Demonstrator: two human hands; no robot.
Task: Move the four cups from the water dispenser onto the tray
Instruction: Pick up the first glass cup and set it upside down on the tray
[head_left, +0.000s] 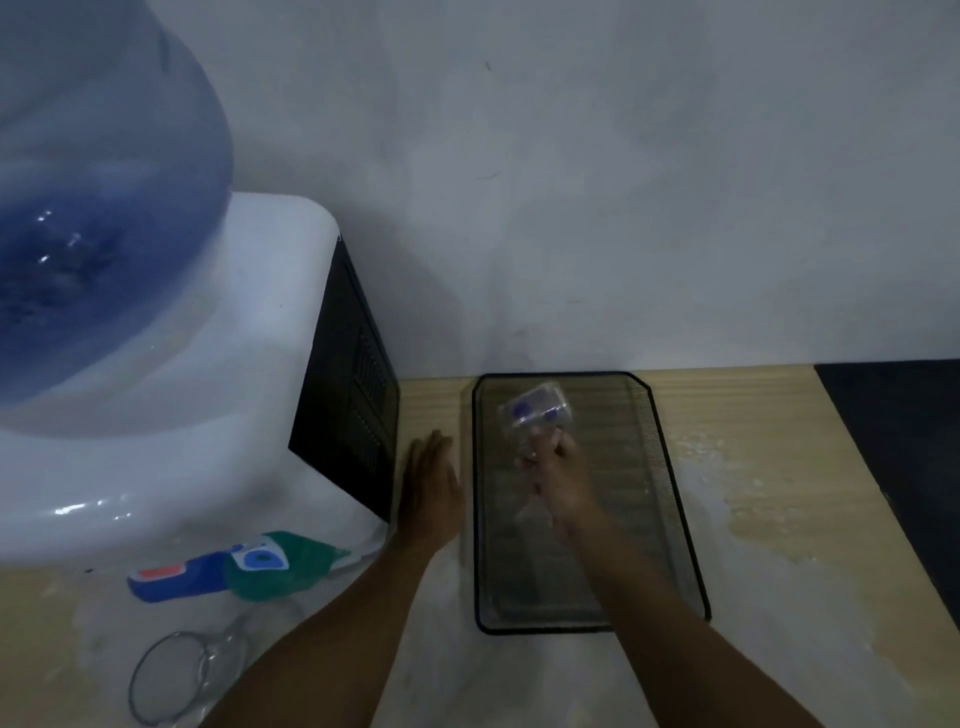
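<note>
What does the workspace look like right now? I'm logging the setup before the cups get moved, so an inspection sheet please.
Surface: pale wood-look table, whitish patches on it.
Job's things: black mesh tray flat on the table; one clear cup with blue dots held over its far end; water dispenser at left with blue bottle on top.
Clutter: clear glass at the near left, below the taps.
Grippers: right hand closed on the cup; left hand open, flat beside the tray.
Cables: nothing seen.
Surroundings: plain grey wall behind; dim light, some blur.
</note>
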